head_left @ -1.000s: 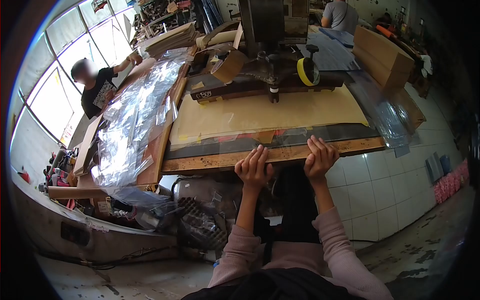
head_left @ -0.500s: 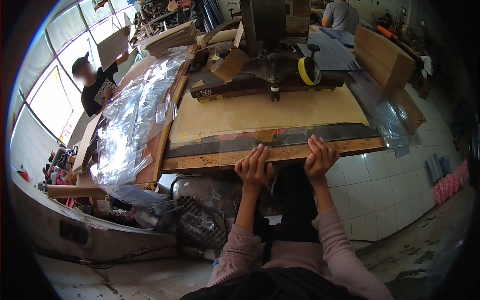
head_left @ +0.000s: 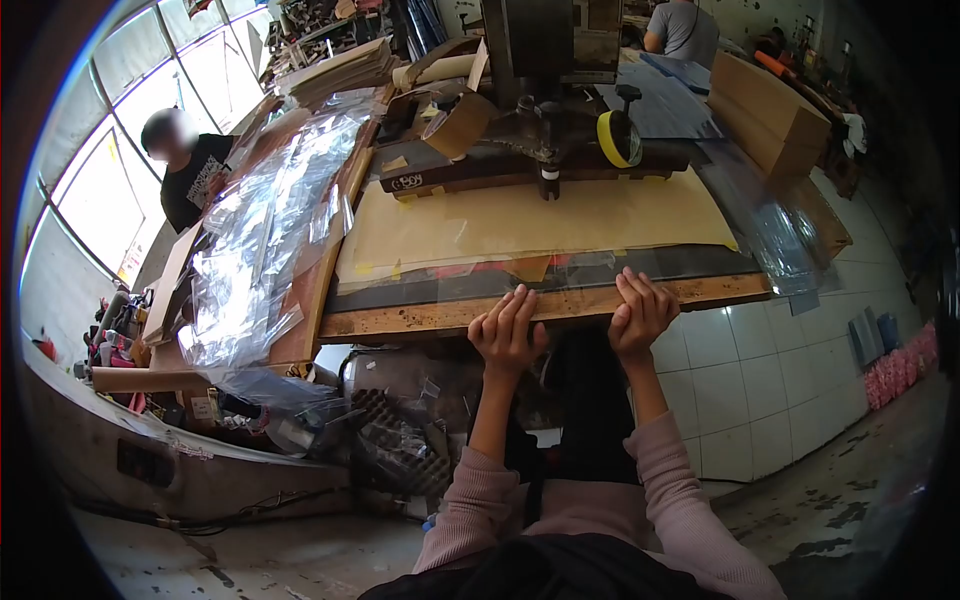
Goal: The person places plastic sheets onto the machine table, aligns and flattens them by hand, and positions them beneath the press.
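My left hand [head_left: 508, 332] rests with its fingers over the front wooden edge [head_left: 400, 318] of the machine bed. To its right, my right hand [head_left: 642, 312] lies on the same edge, fingers stretched out and thumb tucked near the palm. Neither hand holds a loose object. Beyond them a tan sheet [head_left: 530, 225] covers the bed, with tape pieces along its near border. A dark press bar [head_left: 440, 180] spans the back of the sheet. On the press hang a yellow tape roll [head_left: 619, 139] and a brown tape roll [head_left: 457, 127].
Clear plastic sheets [head_left: 265, 230] cover the left side table. A co-worker [head_left: 185, 165] is beside it at the window. Another person [head_left: 682, 35] is at the back. A cardboard box [head_left: 765, 115] stands at the right, with more plastic [head_left: 790, 235] below it.
The co-worker at the left lifted a brown board half a second ago; it is now down and the arm lowered. My hands have stayed on the wooden edge.
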`<state>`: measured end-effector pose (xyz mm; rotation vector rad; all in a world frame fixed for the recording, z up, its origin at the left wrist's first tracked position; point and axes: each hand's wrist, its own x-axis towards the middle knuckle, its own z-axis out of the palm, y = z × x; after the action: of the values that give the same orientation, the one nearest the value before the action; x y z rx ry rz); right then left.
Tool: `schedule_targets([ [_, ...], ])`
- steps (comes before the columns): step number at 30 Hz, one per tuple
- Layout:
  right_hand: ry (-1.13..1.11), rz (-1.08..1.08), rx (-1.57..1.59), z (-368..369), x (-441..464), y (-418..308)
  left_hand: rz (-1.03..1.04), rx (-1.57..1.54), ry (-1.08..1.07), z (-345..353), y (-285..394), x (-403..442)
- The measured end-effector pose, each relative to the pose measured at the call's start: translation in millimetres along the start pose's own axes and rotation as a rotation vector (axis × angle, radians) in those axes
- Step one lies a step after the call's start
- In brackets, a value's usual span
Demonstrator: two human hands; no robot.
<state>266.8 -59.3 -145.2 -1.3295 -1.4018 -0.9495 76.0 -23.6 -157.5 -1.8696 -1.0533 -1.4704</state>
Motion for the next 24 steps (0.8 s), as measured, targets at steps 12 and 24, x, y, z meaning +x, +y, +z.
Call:
schedule_targets([
  [12,-0.134,0.033,0.042,-15.9,8.6,-5.4,-0.101,-0.117,-0.203,-46.4,8.7,18.5],
  [24,-0.448,-0.017,-0.042,-47.6,32.2,-21.5,-0.255,0.097,0.131,-29.2,-87.1,-35.7],
])
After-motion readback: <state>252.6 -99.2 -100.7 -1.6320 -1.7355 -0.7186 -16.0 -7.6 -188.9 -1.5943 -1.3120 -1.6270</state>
